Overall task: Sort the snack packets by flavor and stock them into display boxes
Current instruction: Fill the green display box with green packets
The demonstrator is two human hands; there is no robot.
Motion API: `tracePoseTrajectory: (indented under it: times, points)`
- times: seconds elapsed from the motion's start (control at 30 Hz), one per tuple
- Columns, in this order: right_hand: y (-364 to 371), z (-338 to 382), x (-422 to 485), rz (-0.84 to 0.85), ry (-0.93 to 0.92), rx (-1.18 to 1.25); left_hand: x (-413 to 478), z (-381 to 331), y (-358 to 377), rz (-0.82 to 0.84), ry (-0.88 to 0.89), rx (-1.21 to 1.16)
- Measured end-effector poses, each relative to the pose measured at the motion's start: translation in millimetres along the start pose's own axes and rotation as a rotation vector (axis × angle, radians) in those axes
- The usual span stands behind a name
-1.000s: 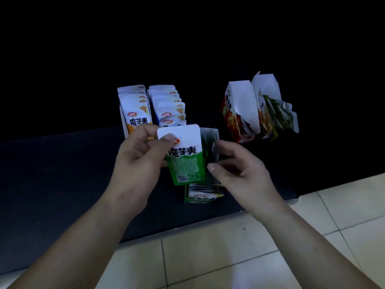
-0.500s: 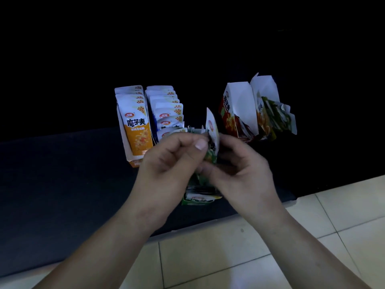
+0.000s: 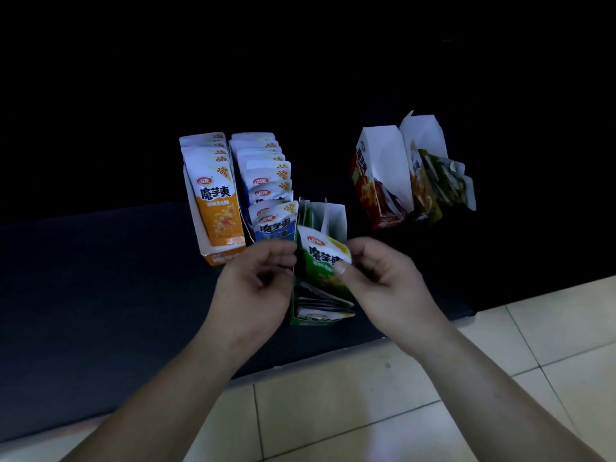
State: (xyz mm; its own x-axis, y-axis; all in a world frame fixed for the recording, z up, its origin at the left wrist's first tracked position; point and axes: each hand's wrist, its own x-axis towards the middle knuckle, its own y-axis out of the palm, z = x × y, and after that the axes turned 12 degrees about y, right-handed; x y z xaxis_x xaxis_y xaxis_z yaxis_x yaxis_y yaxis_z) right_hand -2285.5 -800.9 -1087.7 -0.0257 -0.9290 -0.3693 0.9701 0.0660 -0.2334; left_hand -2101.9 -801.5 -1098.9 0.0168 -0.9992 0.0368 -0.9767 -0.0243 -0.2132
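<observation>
A green snack packet (image 3: 321,261) stands upright over the green display box (image 3: 337,216), whose front holds several flattened packets. My right hand (image 3: 383,278) pinches the packet's right side, thumb on its face. My left hand (image 3: 256,281) has curled fingers, and their tips meet the packet's left edge. To the left, an orange display box (image 3: 216,258) holds a row of orange packets (image 3: 218,208). Beside it stands a row of blue packets (image 3: 270,195).
At the back right stand a red display box (image 3: 366,181) and a white-walled box (image 3: 430,135) with mixed packets (image 3: 436,181). Everything sits on a dark mat (image 3: 100,278). Pale floor tiles (image 3: 333,411) lie in front of the mat. The background is black.
One second ago my left hand alone held the green packet up. Both hands then met on it, and now it sits lower over the green box with my right thumb on it.
</observation>
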Motion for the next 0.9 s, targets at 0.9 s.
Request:
tracePoseTrajectory:
  times: [0.9]
  points:
    - [5,1,41,-0.333,-0.160,-0.232,-8,13,-1,0.118,0.041,0.036]
